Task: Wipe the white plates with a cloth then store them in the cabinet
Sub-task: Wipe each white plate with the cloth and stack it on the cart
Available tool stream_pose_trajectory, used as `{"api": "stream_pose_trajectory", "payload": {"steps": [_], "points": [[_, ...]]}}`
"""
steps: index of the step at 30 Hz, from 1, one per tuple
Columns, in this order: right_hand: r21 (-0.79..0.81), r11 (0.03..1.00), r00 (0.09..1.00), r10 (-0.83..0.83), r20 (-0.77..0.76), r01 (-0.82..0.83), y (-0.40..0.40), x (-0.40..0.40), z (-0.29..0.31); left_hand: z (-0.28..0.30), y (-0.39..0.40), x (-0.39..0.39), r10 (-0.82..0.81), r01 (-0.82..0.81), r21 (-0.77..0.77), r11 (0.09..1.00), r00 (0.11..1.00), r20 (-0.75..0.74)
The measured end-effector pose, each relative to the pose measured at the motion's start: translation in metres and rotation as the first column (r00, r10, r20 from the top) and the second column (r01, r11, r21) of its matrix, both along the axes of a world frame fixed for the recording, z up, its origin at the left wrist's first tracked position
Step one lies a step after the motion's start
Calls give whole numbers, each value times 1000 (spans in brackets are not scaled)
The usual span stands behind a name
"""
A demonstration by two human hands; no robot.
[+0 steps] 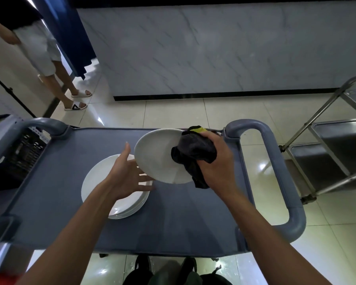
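We're mid-wipe: our right hand (216, 161) clutches the cloth (193, 155) against the tilted plate (156, 155), left hand (127, 173) spread open beneath it; next, storing.

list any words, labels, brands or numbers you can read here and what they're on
No readable text anywhere in the head view.
The bystander's slide sandal has a dark triangular mark, a logo shape and no letters.
The white plates, dark cloth and grey cart carry no visible labels.
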State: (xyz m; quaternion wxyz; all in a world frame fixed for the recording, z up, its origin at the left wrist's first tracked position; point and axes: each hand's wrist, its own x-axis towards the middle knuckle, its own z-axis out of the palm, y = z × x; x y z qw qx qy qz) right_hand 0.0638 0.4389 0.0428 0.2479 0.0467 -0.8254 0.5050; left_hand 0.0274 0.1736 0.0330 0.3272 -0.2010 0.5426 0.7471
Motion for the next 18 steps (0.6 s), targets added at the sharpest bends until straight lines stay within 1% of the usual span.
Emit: {"api": "stream_pose_trajectory", "payload": {"steps": [5, 9, 11, 14, 16, 17, 18], "points": [[98, 995, 996, 14, -86, -5, -3, 13, -10, 2, 0, -5, -76, 79, -29, 996, 994, 81], [161, 987, 984, 51, -172, -23, 0, 18, -5, 4, 4, -6, -82, 76, 57, 995, 990, 117], [203, 979, 974, 61, -216, -17, 3, 20, -3, 4, 8, -7, -73, 62, 99, 993, 991, 110], [277, 961, 960, 90, -267, -13, 11, 20, -3, 4, 12, -8, -39, 24, 178, 984, 996, 79], [337, 941, 955, 136, -264, -41, 17, 19, -5, 5, 17, -9, 21, -42, 248, 968, 996, 84], [367, 928, 956, 167, -241, -70, 19, 20, -7, 4, 19, -9, 57, -75, 247, 966, 995, 81], [392, 914, 958, 201, -205, -108, 21, 21, -10, 4, 20, -10, 102, -114, 204, 972, 992, 70]]}}
